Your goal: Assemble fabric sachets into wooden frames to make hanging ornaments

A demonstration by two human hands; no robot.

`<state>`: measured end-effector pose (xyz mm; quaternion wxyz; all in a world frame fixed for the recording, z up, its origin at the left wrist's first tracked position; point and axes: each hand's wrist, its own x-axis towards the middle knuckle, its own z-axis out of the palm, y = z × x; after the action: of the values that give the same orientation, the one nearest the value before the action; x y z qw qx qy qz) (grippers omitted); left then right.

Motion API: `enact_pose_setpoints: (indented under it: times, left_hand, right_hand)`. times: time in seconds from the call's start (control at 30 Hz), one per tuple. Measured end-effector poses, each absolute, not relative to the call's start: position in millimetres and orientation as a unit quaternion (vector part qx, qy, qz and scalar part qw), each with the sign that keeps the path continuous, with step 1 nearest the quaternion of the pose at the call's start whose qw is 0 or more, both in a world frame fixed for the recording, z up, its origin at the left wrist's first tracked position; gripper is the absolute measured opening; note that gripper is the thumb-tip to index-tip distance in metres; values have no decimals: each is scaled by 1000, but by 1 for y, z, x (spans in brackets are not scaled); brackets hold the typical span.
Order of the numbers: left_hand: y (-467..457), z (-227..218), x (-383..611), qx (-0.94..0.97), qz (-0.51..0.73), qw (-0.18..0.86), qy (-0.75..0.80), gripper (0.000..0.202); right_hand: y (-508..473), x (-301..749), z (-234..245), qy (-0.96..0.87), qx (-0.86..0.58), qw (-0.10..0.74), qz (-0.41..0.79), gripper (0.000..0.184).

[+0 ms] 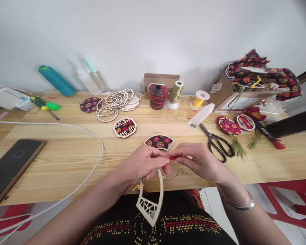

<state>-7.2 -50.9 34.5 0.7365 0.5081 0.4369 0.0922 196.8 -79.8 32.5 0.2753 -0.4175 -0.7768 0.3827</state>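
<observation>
My left hand is closed on the top of a pale wooden fan-shaped frame that hangs down over my lap. My right hand pinches a small red piece, probably cord, right at the left fingertips. Both hands meet above the table's front edge. Just behind them on the wooden table lies a fan-shaped piece of dark patterned fabric. Black scissors lie just right of my right hand.
A phone and a white cable lie at the left. Wooden frames, a fabric-filled frame, thread spools, a white glue bottle, finished tasselled ornaments and a box of fabric stand further back.
</observation>
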Motion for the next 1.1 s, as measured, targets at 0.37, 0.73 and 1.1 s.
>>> enact_pose_setpoints:
  times: [0.37,0.73,1.1]
  left_hand:
    - [-51,19,-11,412,254,750,451,33]
    - [-60,13,-7,457,222,730,458,25]
    - [-67,18,-1,513,180,692,474,11]
  right_hand:
    - [-77,194,19,-628,-568,351,400,14]
    - [-74,188,12,-484,-564,421,520,18]
    - [-79,204,8,-427,-562,436,559,16]
